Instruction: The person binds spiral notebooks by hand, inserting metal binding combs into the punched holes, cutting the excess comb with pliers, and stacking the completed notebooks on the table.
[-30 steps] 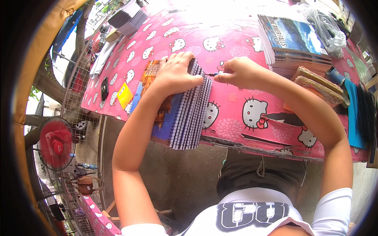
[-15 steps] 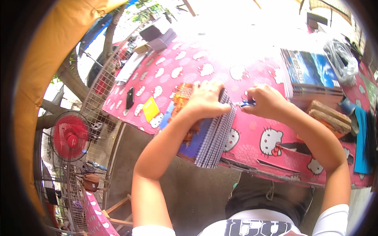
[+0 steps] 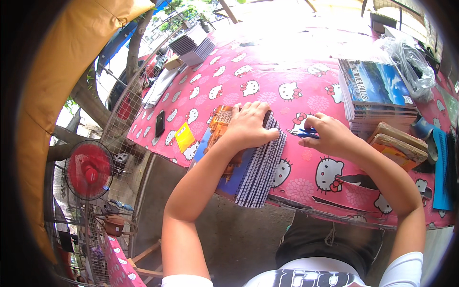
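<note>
A stack of spiral-bound notebooks (image 3: 236,182) lies tilted near the table's front edge, its wire bindings along the right side. My left hand (image 3: 249,125) grips the far end of the stack, with the thumb against the bindings and the fingers over the cover. Just right of the stack, my right hand (image 3: 326,132) is closed around small blue-handled pliers (image 3: 308,134). Their metal jaws point left toward the bindings, with a small gap between. The palm hides part of the handles.
On the pink patterned table (image 3: 306,184) stand another notebook stack (image 3: 377,86), a worn wooden block (image 3: 399,146) and a clear plastic bag (image 3: 409,69) at right. A phone (image 3: 159,124), yellow packet (image 3: 184,137) and grey-edged stack (image 3: 193,45) lie left. A red fan (image 3: 89,170) stands beyond the table's left edge.
My right hand has drawn slightly right, taking the pliers away from the bindings. My left hand keeps its grip on the notebook stack.
</note>
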Action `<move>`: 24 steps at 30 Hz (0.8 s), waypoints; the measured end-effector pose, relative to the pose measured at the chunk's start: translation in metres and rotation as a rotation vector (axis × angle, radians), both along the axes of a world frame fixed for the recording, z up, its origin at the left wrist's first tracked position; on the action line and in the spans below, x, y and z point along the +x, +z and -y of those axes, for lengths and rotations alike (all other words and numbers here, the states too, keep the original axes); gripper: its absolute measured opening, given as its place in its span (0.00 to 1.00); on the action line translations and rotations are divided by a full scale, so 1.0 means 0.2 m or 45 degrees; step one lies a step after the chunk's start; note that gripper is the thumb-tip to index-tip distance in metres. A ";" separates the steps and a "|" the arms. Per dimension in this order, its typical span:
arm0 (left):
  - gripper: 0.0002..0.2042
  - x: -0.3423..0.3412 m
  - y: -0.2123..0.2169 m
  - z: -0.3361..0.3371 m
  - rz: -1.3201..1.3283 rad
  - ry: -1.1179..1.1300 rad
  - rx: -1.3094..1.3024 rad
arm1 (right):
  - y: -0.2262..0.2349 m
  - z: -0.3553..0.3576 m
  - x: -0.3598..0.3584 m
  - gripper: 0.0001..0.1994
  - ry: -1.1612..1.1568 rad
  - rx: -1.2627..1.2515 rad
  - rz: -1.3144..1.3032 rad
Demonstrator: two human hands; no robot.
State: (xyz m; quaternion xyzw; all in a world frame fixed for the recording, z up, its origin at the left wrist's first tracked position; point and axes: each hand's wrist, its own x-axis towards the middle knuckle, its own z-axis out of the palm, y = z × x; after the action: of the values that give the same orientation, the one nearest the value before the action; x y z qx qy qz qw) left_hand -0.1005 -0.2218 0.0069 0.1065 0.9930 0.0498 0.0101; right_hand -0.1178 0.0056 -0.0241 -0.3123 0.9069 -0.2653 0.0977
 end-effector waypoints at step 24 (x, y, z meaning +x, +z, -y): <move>0.28 -0.02 -0.02 0.03 -0.074 -0.087 0.132 | -0.14 0.05 -0.04 0.17 0.028 0.024 -0.634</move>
State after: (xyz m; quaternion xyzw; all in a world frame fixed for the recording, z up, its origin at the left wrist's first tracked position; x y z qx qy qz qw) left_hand -0.1048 -0.2284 0.0029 0.1420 0.9848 0.0976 -0.0224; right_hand -0.1251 -0.0035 -0.0512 -0.3769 0.9021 -0.1706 -0.1229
